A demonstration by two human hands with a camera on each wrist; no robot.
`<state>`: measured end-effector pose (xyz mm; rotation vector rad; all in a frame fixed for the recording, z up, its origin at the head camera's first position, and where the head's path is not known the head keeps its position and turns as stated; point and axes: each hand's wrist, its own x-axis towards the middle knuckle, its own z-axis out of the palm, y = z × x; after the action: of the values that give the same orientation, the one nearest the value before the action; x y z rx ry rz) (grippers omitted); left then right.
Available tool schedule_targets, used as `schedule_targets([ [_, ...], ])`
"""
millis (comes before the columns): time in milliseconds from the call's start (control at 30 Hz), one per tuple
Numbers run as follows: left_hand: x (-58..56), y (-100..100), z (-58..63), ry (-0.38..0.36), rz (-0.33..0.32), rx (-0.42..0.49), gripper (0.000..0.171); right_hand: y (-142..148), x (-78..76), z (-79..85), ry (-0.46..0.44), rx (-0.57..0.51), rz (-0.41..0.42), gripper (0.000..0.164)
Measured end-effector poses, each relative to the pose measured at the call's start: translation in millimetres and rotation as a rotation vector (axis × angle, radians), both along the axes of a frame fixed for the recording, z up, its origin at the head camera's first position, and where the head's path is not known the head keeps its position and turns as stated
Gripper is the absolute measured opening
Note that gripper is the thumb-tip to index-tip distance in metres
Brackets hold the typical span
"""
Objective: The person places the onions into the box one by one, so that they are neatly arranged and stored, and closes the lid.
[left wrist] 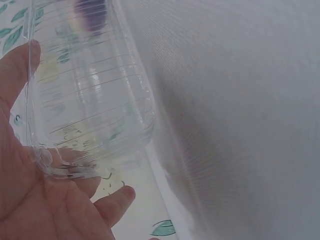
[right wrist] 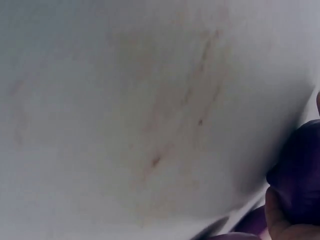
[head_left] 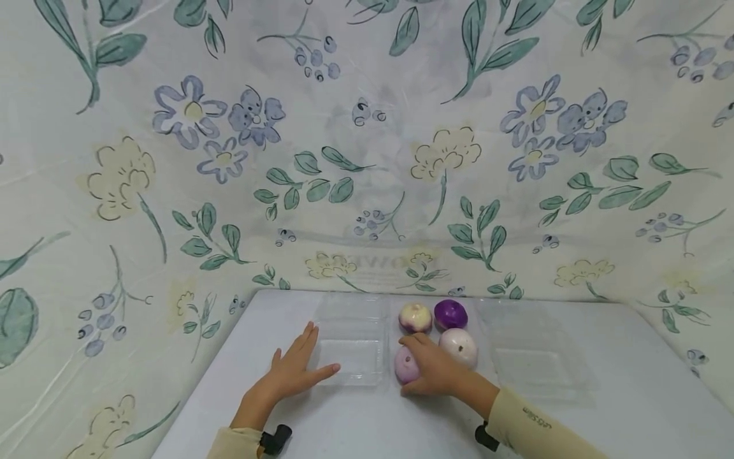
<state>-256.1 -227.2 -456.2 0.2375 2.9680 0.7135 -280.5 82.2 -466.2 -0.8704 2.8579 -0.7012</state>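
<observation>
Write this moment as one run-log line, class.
Left hand: spread at clear container | Right hand: grips lilac onion | Nearby: three other onions | Right side: second container

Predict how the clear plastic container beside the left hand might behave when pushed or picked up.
The clear plastic container would probably feel light for its size, since it looks thin and see-through. It may bend if squeezed, though its ridges could stiffen it somewhat. Broad and low, it should slide rather than roll.
</observation>
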Motion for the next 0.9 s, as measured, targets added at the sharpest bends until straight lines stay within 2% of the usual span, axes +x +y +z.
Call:
schedule_targets([
  [100, -0.8, 1.0, 0.9, 0.006, 0.001, 0.006, 0.107, -1.2, -0.1, -0.1, -0.059, -0.06, -0.06, 0.085],
  [233, -1.4, 1.2, 0.4, 0.006, 0.007, 0.023, 0.106, -3.1, -1.4, -0.2, -0.127, -0.088, -0.126, 0.08],
  [400, -0.5, 1.0, -1.4, 0.002, 0.005, 0.028, 0.106, -5.3, -1.4, -2.1, -0.165, -0.111, -0.148, 0.077],
  [633, 5.1, 0.9, -3.2, -0.006, 0.009, 0.032, 0.107, -7.3, 2.1, -10.8, -0.131, -0.121, -0.133, 0.077],
  [900, 2.1, 1.9, 0.1, -0.009, 0.002, 0.033, 0.107, -5.1, 0.4, -7.9, -0.097, -0.134, -0.128, 0.076],
])
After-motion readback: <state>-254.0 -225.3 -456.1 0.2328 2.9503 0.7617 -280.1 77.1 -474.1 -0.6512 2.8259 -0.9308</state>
